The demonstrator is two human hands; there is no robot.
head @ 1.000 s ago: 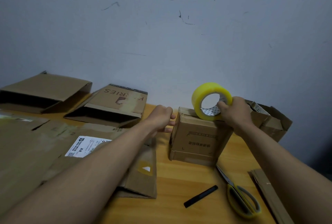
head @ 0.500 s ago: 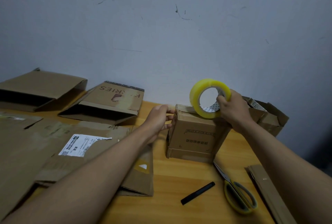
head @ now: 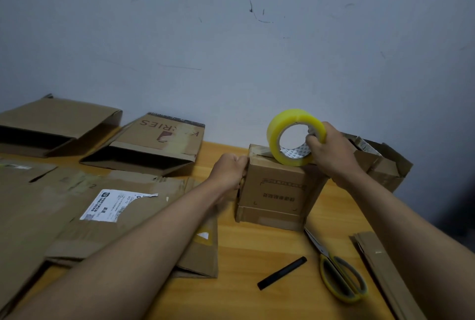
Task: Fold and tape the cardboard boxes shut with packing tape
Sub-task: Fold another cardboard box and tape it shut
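While the wooden desk (head: 257,255) carries flattened cartons, I see the small cardboard box (head: 277,191) standing near its back edge. My left hand (head: 230,172) grips its left side, fingers apparently curled. My right hand (head: 330,155) pinches the yellow tape roll (head: 276,137) standing on the box's top.

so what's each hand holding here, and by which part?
Right hand grips the tape roll by its rim, fingers through the core. Left hand grips the box at its upper left edge.
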